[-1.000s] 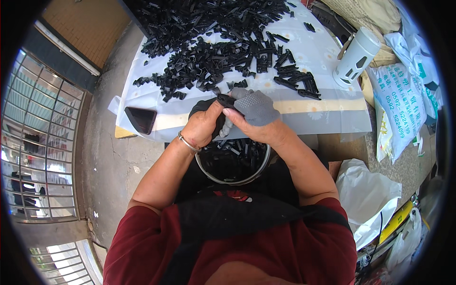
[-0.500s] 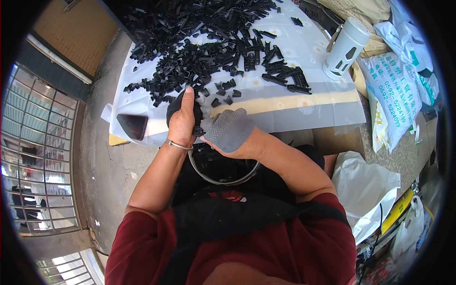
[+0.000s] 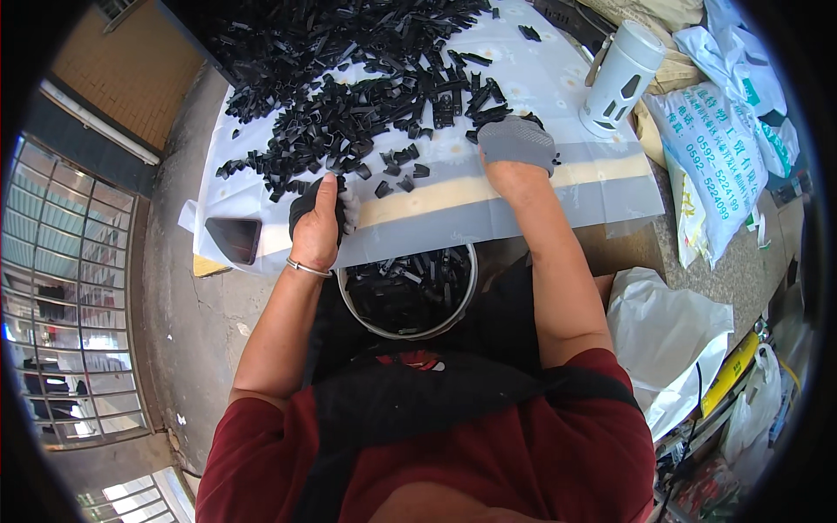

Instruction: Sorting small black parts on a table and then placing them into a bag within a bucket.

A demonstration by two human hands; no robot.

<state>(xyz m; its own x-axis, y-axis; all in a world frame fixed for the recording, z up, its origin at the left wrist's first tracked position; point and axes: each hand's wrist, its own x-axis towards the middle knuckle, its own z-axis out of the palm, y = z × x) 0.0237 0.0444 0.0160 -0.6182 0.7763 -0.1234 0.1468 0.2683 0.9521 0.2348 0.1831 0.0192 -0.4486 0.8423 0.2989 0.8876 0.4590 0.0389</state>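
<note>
My left hand (image 3: 320, 220), in a dark glove with the thumb bare, is near the table's front edge. Its fingers curl in beside the upright thumb; what they hold, if anything, is hidden. My right hand (image 3: 517, 155), in a grey dotted glove, reaches over the long black plastic pieces (image 3: 491, 113) at the right of the heap. Its fingers are hidden beneath the glove's back. Short black plastic pieces (image 3: 327, 131) lie heaped beyond my left hand, with a few loose ones (image 3: 406, 183) nearby. A round bucket (image 3: 473, 288) of black plastic pieces sits at my lap.
A dark phone (image 3: 234, 239) lies at the table's left front corner. A pale tumbler (image 3: 622, 78) stands on the right. Printed plastic sacks (image 3: 711, 174) and a white bag (image 3: 667, 340) are to the right of the table, which has a pale flowered cover (image 3: 602, 193).
My right hand has left my left hand and moved forward and right to the long black pieces. My left hand has shifted slightly nearer and left, uncovering more of the bucket.
</note>
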